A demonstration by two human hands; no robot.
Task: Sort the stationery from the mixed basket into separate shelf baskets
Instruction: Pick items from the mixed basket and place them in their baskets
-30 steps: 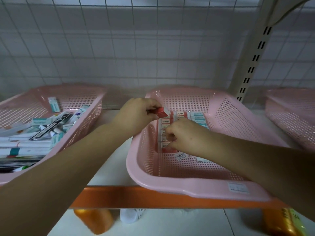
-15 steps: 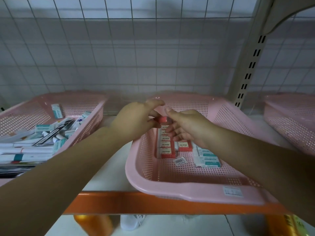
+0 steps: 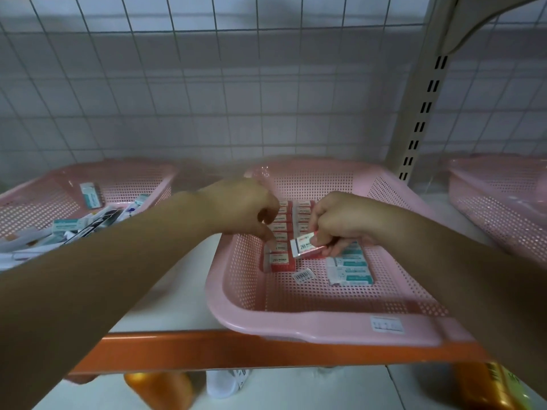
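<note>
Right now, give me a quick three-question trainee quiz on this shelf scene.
1. True or false: the right hand holds a red eraser box.
2. In the middle basket, where do the teal boxes lie relative to the red eraser row? A left, B right, C behind.
3. Which pink basket holds the mixed pile of stationery?
Key: 1 true; 2 B; 3 the left basket.

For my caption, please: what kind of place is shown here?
Likely a stationery shop's display shelf: slotted metal upright, wire-grid back panel, and a pink basket holding rows of packaged erasers.
</note>
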